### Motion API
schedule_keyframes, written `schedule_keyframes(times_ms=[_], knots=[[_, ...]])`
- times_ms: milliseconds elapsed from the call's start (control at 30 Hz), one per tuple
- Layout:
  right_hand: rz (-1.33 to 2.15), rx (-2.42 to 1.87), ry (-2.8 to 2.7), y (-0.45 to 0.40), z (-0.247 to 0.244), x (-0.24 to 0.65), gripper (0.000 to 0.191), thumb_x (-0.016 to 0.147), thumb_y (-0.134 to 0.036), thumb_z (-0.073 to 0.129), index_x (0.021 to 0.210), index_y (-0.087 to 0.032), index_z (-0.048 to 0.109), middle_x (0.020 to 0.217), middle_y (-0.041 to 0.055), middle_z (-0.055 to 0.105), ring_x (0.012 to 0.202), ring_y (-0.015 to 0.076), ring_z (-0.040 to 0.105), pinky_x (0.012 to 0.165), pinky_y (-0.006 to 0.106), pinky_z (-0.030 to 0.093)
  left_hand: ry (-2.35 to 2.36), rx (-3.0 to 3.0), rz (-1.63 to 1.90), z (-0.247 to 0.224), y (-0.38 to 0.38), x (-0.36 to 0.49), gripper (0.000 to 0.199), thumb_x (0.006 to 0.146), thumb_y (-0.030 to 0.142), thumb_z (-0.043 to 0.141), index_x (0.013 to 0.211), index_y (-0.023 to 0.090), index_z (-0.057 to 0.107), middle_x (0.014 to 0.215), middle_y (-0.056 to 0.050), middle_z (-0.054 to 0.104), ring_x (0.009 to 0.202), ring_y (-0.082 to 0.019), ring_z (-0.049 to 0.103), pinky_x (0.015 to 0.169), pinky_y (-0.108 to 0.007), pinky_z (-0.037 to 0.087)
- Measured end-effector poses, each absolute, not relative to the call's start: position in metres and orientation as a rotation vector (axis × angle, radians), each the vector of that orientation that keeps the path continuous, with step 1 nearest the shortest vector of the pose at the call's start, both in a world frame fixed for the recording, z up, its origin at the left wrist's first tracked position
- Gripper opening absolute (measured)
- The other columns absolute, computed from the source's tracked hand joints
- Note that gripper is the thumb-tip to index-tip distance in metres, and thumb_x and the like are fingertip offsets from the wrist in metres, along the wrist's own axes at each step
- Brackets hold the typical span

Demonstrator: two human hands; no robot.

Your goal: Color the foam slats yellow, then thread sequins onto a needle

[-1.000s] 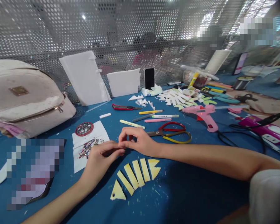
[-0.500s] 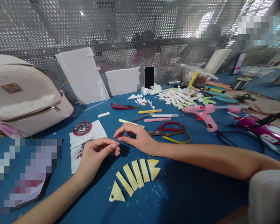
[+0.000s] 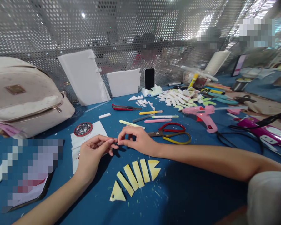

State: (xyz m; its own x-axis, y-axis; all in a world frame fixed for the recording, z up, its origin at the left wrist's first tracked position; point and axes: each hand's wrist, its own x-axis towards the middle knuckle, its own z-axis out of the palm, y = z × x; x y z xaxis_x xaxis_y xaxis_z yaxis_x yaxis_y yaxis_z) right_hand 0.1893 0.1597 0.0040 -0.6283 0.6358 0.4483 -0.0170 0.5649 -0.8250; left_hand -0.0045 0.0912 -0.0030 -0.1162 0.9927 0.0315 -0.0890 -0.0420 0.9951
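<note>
Head view: left hand and right hand curl mid-frame, closure and any hold indiscernible, near yellow cutouts forming a fish.

From my remote seat I see a plain, pale grey-white sleeve at the lower right of the frame, its edge softly rounded. The right forearm, left forearm, right hand and left hand are bare, slender, with slim fingers.
</note>
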Motion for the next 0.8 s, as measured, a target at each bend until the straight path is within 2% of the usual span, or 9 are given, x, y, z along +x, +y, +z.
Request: schedule_keyframes(times_ms=[200, 367, 500, 633, 800], knots=[[1.044, -0.558, -2.06, 0.1586, 0.0022, 0.1875, 0.008, 0.089, -0.021, 0.073, 0.084, -0.016, 0.07, 0.081, -0.0002, 0.067, 0.07, 0.01, 0.056, 0.057, 0.021, 0.039, 1.168, 1.046, 1.386, -0.0025, 0.0919, -0.0047, 0.021, 0.075, 0.034, 0.088, 0.079, 0.016, 0.078, 0.074, -0.005, 0.078, 0.052, -0.007, 0.06, 0.054, -0.015, 0.052], [1.094, -0.617, -2.05, 0.1624, -0.0008, 0.1863, 0.01, 0.091, -0.025, 0.071, 0.085, -0.016, 0.07, 0.08, 0.0, 0.068, 0.069, 0.0106, 0.057, 0.057, 0.022, 0.038, 1.075, 1.001, 1.39, -0.0051, 0.0938, -0.0044, 0.025, 0.069, 0.037, 0.092, 0.07, 0.017, 0.076, 0.076, -0.003, 0.077, 0.054, -0.007, 0.061, 0.054, -0.015, 0.053], [1.159, -0.595, -2.011, 0.164, 0.0015, 0.1868, 0.015, 0.097, -0.029, 0.062, 0.091, -0.017, 0.068, 0.09, 0.002, 0.068, 0.08, 0.0138, 0.061, 0.062, 0.022, 0.042, 1.053, 0.966, 1.404, -0.0055, 0.0943, -0.0032, 0.021, 0.069, 0.033, 0.092, 0.07, 0.019, 0.076, 0.084, -0.001, 0.077, 0.068, -0.009, 0.069, 0.066, -0.017, 0.058], [1.216, -0.554, -1.956, 0.1621, 0.0051, 0.1877, 0.017, 0.103, -0.028, 0.052, 0.1, -0.018, 0.066, 0.1, 0.0035, 0.067, 0.095, 0.0162, 0.065, 0.073, 0.025, 0.048, 1.039, 0.958, 1.43, -0.0064, 0.0952, -0.0028, 0.019, 0.069, 0.032, 0.092, 0.07, 0.02, 0.077, 0.093, 0.0, 0.074, 0.078, -0.01, 0.07, 0.077, -0.02, 0.06], [1.232, -0.539, -1.94, 0.1608, 0.0054, 0.1875, 0.018, 0.104, -0.027, 0.049, 0.102, -0.018, 0.064, 0.101, 0.0035, 0.065, 0.096, 0.0161, 0.066, 0.077, 0.026, 0.049, 1.025, 0.993, 1.432, -0.0063, 0.0948, -0.0028, 0.016, 0.071, 0.029, 0.09, 0.069, 0.02, 0.077, 0.094, 0.0, 0.069, 0.084, -0.011, 0.067, 0.083, -0.022, 0.059]])
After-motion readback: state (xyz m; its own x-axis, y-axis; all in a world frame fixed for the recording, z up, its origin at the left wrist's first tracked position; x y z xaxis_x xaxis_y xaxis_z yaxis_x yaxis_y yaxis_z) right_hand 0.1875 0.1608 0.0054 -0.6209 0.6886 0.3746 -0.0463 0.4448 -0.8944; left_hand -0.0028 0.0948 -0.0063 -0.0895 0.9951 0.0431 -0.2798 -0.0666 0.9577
